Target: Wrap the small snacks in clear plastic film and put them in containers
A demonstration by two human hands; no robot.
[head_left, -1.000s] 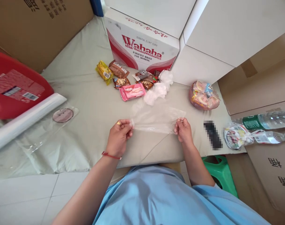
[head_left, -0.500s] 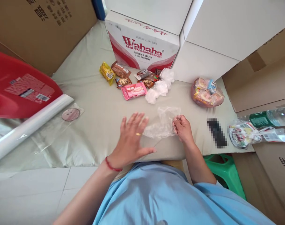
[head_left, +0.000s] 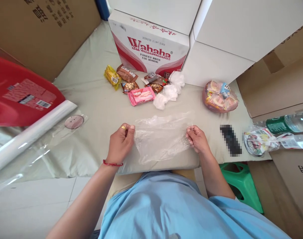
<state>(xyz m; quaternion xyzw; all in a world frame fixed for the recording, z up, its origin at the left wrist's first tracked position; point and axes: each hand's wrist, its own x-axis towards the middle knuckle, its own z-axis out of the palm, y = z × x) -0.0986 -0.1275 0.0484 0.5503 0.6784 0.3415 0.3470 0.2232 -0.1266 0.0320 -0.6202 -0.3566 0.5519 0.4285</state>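
Note:
A clear plastic bag (head_left: pixel 162 139) is stretched flat between my two hands, just above the table's front edge. My left hand (head_left: pixel 121 141) pinches its left side between thumb and fingers. At the opposite side, my right hand (head_left: pixel 196 137) is closed on the bag's edge. Beyond the bag lies a pink wafer packet (head_left: pixel 141 96), with crumpled white plastic bundles (head_left: pixel 168 92) to its right. Behind the packet sit a yellow snack packet (head_left: pixel 112 77), a brown snack packet (head_left: pixel 127 73) and several other small wrapped snacks.
A pink bowl (head_left: pixel 217 105) of wrapped snacks stands at the right, near a pixelated dark object (head_left: pixel 231 140) and plastic bottles (head_left: pixel 277 125). A Wahaha carton (head_left: pixel 151 46) bounds the back. At left are a red container (head_left: pixel 24 93) and a plastic film roll (head_left: pixel 34 136). A green stool (head_left: pixel 243 186) stands below.
My left hand, spread open before, has closed on the bag's left side and moved left. The bunched bag is now spread out wide. My right hand keeps its grip.

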